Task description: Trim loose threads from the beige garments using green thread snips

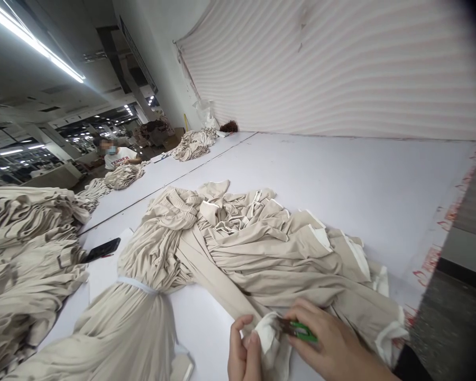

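My left hand [244, 352] pinches the white-edged end of a beige garment piece [267, 338] at the bottom centre of the view. From the right, my right hand [325, 338] is closed on small green-handled snips [301, 330], whose dark blades touch the white cloth. A long beige strip runs from the held cloth up to a heap of beige garments [269, 254] with white edges, spread over the table. Left of it lies a bundle of beige cloth [127, 323] tied with a pale band [137, 284].
Beige garments [27, 254] are piled at the left. A black phone [103, 250] lies on the white table [341, 180]. Smaller cloth piles [194, 144] sit farther back. A masked person [119, 156] is at the far left. Striped sheeting [333, 69] hangs behind.
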`<state>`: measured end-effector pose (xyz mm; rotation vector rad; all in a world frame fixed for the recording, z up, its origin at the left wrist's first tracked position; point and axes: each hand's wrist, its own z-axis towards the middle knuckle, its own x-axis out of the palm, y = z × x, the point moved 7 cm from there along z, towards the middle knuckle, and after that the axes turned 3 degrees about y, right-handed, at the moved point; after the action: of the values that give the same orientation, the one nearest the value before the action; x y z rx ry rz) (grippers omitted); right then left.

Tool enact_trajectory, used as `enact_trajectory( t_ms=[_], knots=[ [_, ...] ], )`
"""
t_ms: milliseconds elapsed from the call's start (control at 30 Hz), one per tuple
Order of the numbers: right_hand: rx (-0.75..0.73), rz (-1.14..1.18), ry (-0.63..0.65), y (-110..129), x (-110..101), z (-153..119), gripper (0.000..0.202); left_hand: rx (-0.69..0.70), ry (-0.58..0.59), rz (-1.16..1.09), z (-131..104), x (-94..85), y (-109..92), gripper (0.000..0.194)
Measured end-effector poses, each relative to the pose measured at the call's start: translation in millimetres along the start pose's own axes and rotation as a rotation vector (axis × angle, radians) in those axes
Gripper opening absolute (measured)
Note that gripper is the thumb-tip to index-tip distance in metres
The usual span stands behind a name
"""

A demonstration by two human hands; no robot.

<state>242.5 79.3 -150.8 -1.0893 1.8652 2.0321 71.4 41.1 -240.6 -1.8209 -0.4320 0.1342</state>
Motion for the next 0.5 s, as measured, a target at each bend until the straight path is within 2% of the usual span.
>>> enact_trajectory(
  t_ms=[100,200,400,500],
  knots=[
    [-0.025,-0.047,0.083,7.1,1.2,-3.4,0.02,-0.054,0.03,-0.082,2.6,2.8,-0.3,0.064],
    [-0.023,-0.067,0.102,7.8,4.8,-2.6,0.019,-0.043,0.038,-0.069,3.1,4.4,-0.7,0.066],
    [-0.022,-0.008,0.059,2.1,2.5,3.0,0.019,-0.006,0.014,-0.038,2.4,3.5,-3.1,0.069],
    [-0.015,0.031,0.104,2.0,2.0,2.5,0.021,-0.012,0.017,-0.021,3.0,3.2,-2.8,0.073]
  ],
)
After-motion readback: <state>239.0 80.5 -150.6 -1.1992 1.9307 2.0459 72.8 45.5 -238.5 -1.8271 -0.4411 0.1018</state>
